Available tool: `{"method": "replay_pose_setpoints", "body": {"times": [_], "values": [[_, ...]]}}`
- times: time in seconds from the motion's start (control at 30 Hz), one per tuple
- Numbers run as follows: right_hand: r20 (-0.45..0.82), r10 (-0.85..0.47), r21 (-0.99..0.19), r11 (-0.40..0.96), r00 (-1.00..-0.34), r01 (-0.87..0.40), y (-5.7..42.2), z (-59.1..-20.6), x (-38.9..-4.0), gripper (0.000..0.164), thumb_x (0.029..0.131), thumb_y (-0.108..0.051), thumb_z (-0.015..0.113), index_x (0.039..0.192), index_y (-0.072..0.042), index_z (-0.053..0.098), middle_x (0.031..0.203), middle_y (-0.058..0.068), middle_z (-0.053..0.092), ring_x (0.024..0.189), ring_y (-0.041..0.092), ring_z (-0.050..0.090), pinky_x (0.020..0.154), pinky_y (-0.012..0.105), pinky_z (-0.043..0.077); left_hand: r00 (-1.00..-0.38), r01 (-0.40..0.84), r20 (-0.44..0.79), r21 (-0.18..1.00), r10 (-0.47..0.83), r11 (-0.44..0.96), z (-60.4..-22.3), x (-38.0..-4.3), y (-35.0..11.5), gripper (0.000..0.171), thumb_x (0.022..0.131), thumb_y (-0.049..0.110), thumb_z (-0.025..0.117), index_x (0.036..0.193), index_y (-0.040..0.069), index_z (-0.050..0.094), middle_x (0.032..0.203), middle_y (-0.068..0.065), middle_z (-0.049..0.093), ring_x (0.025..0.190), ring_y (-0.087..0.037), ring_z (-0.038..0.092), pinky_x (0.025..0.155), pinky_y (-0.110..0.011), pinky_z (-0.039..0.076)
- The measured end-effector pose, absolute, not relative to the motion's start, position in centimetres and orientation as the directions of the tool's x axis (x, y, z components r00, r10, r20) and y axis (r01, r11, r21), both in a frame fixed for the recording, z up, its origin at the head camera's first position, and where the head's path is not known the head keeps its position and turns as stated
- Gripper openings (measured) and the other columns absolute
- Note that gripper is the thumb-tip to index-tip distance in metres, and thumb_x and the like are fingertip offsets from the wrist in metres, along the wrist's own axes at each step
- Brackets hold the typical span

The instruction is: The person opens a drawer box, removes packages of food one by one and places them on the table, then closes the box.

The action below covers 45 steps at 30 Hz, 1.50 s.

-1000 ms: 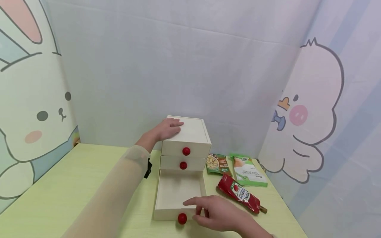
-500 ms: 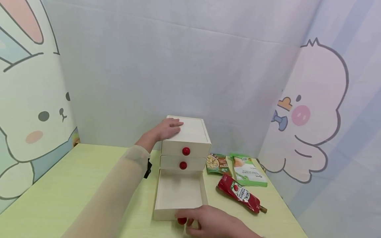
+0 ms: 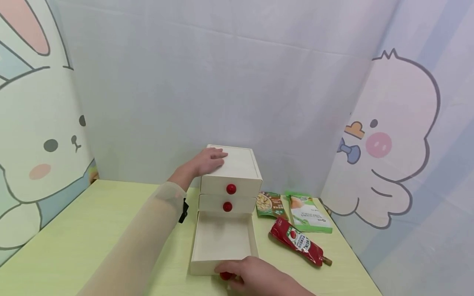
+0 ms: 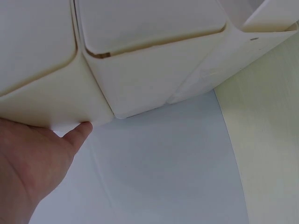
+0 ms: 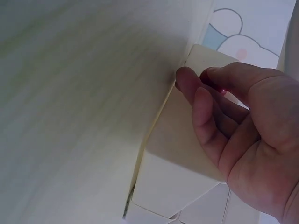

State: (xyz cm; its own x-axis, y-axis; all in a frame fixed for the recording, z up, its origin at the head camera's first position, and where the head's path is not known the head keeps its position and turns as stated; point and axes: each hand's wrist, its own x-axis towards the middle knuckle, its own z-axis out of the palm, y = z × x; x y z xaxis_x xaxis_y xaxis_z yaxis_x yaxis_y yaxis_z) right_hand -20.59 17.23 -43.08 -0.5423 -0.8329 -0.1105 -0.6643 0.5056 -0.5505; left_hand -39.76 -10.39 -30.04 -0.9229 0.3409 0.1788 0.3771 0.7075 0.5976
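A white drawer cabinet [image 3: 240, 162] with red knobs stands against the back curtain. Its bottom drawer [image 3: 224, 238] is pulled well out, and nothing lies inside. My left hand [image 3: 208, 161] rests on the left side of the cabinet top, fingers stretched across it; in the left wrist view, the thumb of that left hand [image 4: 37, 161] touches the cabinet's edge. At the drawer front, my right hand [image 3: 259, 275] pinches the red knob [image 3: 225, 276]. From the right wrist, the right hand [image 5: 252, 126] has its fingers curled round the knob [image 5: 222, 91], which they mostly hide.
Right of the cabinet, a red Heinz pouch [image 3: 298, 242] with a brown cap lies on the pale yellow table [image 3: 89, 234]. Behind it are a green-brown food packet [image 3: 271, 204] and a green-white packet [image 3: 309, 213]. Cartoon-printed curtains [image 3: 400, 156] enclose the table.
My right hand has moved down and left from above the drawer's front edge to the bottom knob and taken hold of it. My left hand and the drawer have stayed put.
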Motion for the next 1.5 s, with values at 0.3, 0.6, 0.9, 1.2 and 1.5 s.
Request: {"method": "replay_pose_setpoints", "body": {"times": [0.3, 0.6, 0.9, 1.2, 1.5], "values": [[-0.023, -0.856, -0.465, 0.467, -0.517, -0.752, 16.8, -42.4, -21.0, 0.034, 0.11, -0.02, 0.07, 0.143, -0.028, 0.069, 0.12, -0.018, 0.077, 0.093, -0.01, 0.063, 0.089, 0.012, 0.058, -0.927, 0.367, 0.171, 0.604, 0.335, 0.707, -30.1, -39.7, -10.4, 0.058, 0.114, 0.036, 0.042, 0.167, 0.016, 0.048, 0.182, -0.011, 0.029, 0.172, -0.038, 0.014, 0.138, -0.063, 0.012], [0.045, -0.852, -0.348, 0.477, -0.522, -0.807, 16.3, -42.7, -22.3, 0.033, 0.108, -0.015, 0.071, 0.14, -0.024, 0.071, 0.119, -0.015, 0.078, 0.095, -0.009, 0.063, 0.094, 0.016, 0.06, -0.923, 0.375, 0.175, 0.606, 0.343, 0.701, -30.3, -39.8, -10.4, 0.058, 0.113, 0.035, 0.041, 0.167, 0.017, 0.049, 0.182, -0.01, 0.03, 0.172, -0.037, 0.015, 0.138, -0.063, 0.013], [0.069, -0.841, -0.315, 0.492, -0.537, -0.811, 15.8, -42.9, -23.2, 0.032, 0.108, -0.014, 0.072, 0.138, -0.023, 0.071, 0.117, -0.014, 0.079, 0.094, -0.009, 0.063, 0.093, 0.016, 0.059, -0.925, 0.37, 0.174, 0.608, 0.337, 0.702, -30.3, -39.7, -10.4, 0.058, 0.113, 0.036, 0.041, 0.167, 0.017, 0.049, 0.182, -0.01, 0.03, 0.172, -0.037, 0.014, 0.138, -0.063, 0.013], [0.087, -0.815, -0.297, 0.528, -0.573, -0.795, 15.6, -43.1, -24.3, 0.034, 0.106, -0.013, 0.073, 0.138, -0.024, 0.072, 0.117, -0.015, 0.077, 0.095, -0.008, 0.061, 0.094, 0.018, 0.06, -0.926, 0.367, 0.175, 0.621, 0.334, 0.693, -30.3, -39.8, -10.4, 0.058, 0.113, 0.035, 0.041, 0.167, 0.016, 0.049, 0.182, -0.01, 0.03, 0.172, -0.037, 0.014, 0.138, -0.063, 0.013], [0.1, -0.789, -0.278, 0.564, -0.607, -0.778, 15.3, -43.0, -25.2, 0.037, 0.105, -0.01, 0.074, 0.139, -0.026, 0.071, 0.123, -0.012, 0.078, 0.102, -0.003, 0.066, 0.099, 0.024, 0.061, -0.925, 0.37, 0.175, 0.623, 0.338, 0.69, -30.2, -39.8, -10.4, 0.057, 0.113, 0.035, 0.042, 0.167, 0.016, 0.049, 0.182, -0.01, 0.029, 0.172, -0.037, 0.014, 0.138, -0.063, 0.013]]}}
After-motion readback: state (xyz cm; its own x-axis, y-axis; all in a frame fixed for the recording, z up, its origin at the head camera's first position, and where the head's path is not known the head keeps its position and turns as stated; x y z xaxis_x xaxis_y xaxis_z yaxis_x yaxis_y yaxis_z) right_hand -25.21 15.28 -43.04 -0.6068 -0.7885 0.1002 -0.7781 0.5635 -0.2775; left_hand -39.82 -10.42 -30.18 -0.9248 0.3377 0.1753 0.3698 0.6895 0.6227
